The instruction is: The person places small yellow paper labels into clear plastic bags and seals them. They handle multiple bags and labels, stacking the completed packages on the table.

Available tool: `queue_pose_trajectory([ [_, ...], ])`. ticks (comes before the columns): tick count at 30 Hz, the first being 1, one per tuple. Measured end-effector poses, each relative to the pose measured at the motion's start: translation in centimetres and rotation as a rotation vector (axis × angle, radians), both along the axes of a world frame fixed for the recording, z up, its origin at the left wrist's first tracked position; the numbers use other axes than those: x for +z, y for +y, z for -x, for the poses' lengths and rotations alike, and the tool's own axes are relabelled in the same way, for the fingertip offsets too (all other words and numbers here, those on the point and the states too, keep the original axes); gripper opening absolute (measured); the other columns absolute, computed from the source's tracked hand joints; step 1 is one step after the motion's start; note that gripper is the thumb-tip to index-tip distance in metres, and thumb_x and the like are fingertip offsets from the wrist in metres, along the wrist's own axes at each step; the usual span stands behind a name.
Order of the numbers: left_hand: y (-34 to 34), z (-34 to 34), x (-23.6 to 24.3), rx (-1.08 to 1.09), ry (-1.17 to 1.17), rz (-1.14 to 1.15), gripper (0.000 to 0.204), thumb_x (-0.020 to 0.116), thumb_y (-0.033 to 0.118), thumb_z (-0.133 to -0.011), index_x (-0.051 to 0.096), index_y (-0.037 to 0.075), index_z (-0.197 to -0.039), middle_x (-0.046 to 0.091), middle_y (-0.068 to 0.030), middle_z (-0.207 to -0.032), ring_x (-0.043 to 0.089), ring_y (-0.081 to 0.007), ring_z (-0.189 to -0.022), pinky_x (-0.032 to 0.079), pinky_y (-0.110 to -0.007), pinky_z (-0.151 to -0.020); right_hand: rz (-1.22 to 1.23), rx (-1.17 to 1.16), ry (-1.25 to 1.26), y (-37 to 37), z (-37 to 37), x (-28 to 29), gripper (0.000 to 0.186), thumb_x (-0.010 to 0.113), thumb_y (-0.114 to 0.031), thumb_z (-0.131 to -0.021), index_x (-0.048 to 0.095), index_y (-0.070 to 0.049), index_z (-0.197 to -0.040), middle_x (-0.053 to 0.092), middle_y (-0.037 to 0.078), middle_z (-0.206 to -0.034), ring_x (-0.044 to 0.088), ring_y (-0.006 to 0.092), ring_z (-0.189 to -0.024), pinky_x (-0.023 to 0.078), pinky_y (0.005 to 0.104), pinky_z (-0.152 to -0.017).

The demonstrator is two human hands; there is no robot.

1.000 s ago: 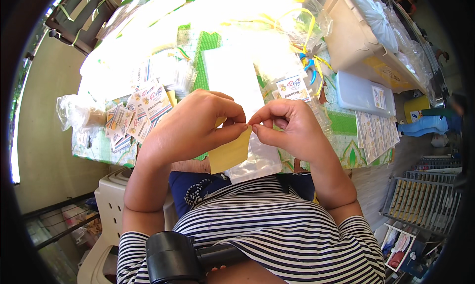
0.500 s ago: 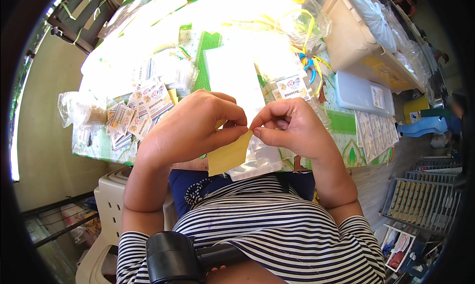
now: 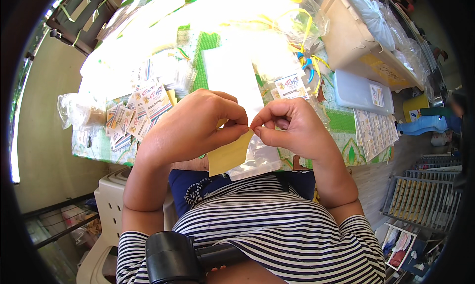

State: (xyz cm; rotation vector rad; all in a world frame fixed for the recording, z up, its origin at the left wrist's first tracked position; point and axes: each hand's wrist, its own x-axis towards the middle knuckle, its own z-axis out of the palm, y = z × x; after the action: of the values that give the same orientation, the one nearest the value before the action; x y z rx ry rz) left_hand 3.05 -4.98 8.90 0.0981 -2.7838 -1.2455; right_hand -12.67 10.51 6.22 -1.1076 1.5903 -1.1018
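My left hand (image 3: 200, 121) pinches the top corner of a yellow piece of paper (image 3: 227, 156), which hangs down at the table's front edge. My right hand (image 3: 293, 128) is closed in a pinch, thumb and forefinger meeting the left fingertips at that same corner. Whatever lies between the right fingertips is too small to make out. Just behind the paper lie clear plastic bags (image 3: 260, 161). A white sheet (image 3: 232, 81) stretches away beyond my hands, washed out by glare. Several printed labels (image 3: 148, 103) are piled to the left of my left hand.
Blue-handled scissors (image 3: 308, 69) lie at the right among yellow ties. A pale lidded box (image 3: 363, 93), label sheets (image 3: 377, 133) and a large beige bin (image 3: 366, 42) line the right side. A bagged roll (image 3: 84, 111) sits at the left edge. A plastic chair (image 3: 111, 195) stands below.
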Motion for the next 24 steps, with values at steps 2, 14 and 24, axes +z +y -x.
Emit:
queue_pose_trajectory([
  [2,0.0,0.1,0.0,0.002,0.007,0.002,0.014,0.065,0.012,-0.081,0.069,-0.001,-0.081,0.064,-0.0151,-0.076,0.062,-0.0336,-0.071,0.049,-0.04,-0.067,0.005,-0.005,0.014,0.0,0.0,0.1,0.013,0.072,-0.003,-0.076,0.073,-0.001,-0.089,0.051,-0.008,-0.067,0.037,-0.0011,-0.06,0.028,0.0177,-0.054],
  [14,-0.2,0.2,-0.5,0.032,0.037,-0.01,0.014,0.064,0.012,-0.08,0.067,-0.002,-0.078,0.064,-0.0164,-0.073,0.062,-0.0336,-0.069,0.049,-0.04,-0.065,0.128,-0.074,0.204,0.0,-0.9,0.3,0.015,0.073,-0.002,-0.074,0.073,0.001,-0.088,0.056,-0.002,-0.07,0.046,0.0029,-0.063,0.033,0.0195,-0.056],
  [24,0.0,0.2,-0.5,0.048,0.033,0.004,0.016,0.064,0.014,-0.08,0.067,-0.001,-0.079,0.063,-0.0174,-0.073,0.061,-0.0349,-0.069,0.049,-0.041,-0.065,0.224,-0.092,0.404,0.1,-1.3,0.1,0.014,0.072,0.0,-0.071,0.072,0.0,-0.085,0.058,0.003,-0.069,0.051,0.0085,-0.061,0.037,0.0237,-0.055],
])
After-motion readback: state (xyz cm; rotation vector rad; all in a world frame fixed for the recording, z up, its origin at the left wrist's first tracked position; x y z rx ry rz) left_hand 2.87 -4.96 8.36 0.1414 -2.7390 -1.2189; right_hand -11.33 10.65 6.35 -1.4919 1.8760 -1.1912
